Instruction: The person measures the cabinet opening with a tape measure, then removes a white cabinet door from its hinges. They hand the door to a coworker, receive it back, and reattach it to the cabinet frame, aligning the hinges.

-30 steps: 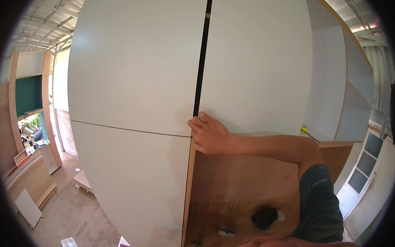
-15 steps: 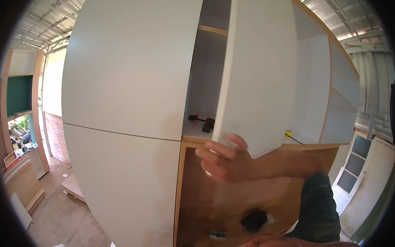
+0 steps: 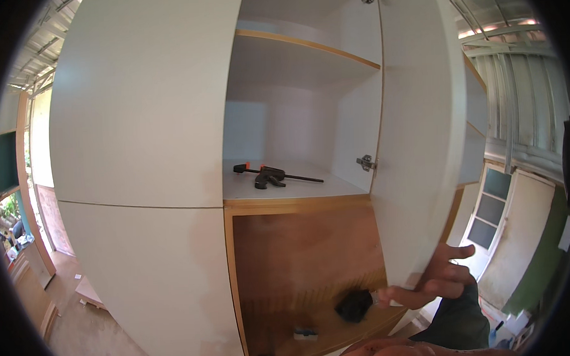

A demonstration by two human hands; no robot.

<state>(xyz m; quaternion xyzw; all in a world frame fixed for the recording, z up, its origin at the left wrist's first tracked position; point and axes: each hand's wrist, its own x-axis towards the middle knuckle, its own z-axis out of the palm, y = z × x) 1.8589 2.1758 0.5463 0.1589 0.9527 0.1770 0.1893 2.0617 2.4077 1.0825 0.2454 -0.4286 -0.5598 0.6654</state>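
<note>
At the lower right, my right hand (image 3: pixel 436 279) is by the bottom edge of a white cabinet door (image 3: pixel 415 136) that stands swung out. Its fingers are spread, and some appear to touch the door's lower edge without wrapping round it. Metal hinges (image 3: pixel 366 163) join the door to the cabinet side. Inside the upper compartment, a black bar clamp (image 3: pixel 271 176) with orange pads lies on the shelf floor. My left hand does not show; bare skin at the lower edge is too cut off to name.
A closed white door panel (image 3: pixel 138 101) covers the left side, with another panel (image 3: pixel 150 277) below it. In the open lower wooden compartment (image 3: pixel 306 246) lie a black bundle (image 3: pixel 354 305) and a small pale box (image 3: pixel 305 333). A glazed door (image 3: pixel 490 205) stands at the far right.
The cabinet door has swung wide to the right, exposing the shelves, hinges and whole clamp. My right hand has moved right and down with it, its fingers now off the front edge.
</note>
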